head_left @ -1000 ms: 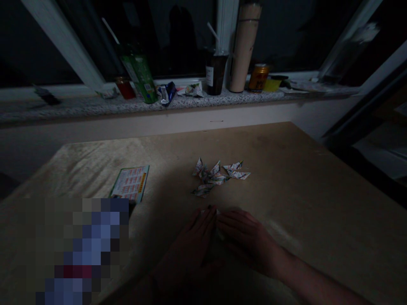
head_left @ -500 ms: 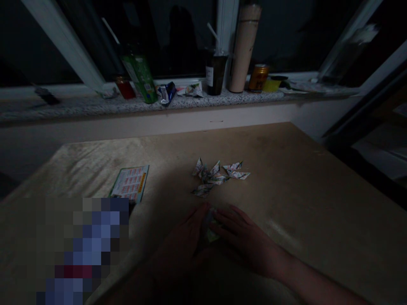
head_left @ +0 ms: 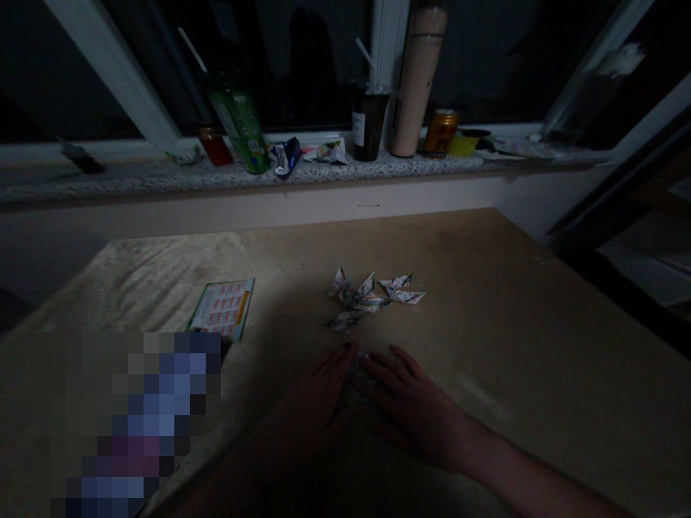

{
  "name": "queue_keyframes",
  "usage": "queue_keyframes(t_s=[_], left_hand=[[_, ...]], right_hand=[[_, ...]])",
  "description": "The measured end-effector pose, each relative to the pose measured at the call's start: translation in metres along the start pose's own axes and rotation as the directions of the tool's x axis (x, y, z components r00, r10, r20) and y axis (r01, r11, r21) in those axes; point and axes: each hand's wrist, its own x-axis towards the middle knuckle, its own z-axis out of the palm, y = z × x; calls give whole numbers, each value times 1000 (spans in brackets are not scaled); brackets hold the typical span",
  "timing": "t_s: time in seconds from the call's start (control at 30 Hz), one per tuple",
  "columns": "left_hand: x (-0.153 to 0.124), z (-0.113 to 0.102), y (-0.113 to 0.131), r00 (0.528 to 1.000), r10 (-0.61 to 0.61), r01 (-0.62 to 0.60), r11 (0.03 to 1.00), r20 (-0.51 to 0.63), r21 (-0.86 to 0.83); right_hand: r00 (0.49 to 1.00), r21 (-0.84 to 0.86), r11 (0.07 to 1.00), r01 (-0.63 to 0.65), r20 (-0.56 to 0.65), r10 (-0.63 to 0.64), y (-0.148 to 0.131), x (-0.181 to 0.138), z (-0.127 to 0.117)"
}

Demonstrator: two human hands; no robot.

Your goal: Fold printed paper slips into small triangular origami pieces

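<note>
The scene is dim. My left hand (head_left: pixel 316 406) and my right hand (head_left: pixel 415 410) lie side by side on the tan table (head_left: pixel 512 302), fingertips meeting over a small printed paper piece (head_left: pixel 360 370) that they press down on. Most of that paper is hidden beneath the fingers. Just beyond my fingertips sits a small pile of folded printed paper pieces (head_left: pixel 370 298).
A printed sheet (head_left: pixel 222 308) lies at the left of the table. On the stone windowsill (head_left: pixel 134 180) stand a green bottle (head_left: pixel 240 126), a red jar (head_left: pixel 214 146), a dark cup with a straw (head_left: pixel 367 122), a tall beige tumbler (head_left: pixel 415 79) and an orange can (head_left: pixel 440 132), among wrappers.
My fingers shifted slightly over the paper piece, lifting a flap half a second ago and pressing it flatter now. The pile has not moved.
</note>
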Motion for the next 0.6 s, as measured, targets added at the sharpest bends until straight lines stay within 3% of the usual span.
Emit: queue_keyframes(t_s=[0.6], left_hand=[[1,-2,-1,1000,17,-17,999,3,-33]], right_hand=[[997,35,999,-32,74,30,-2,4,-2]])
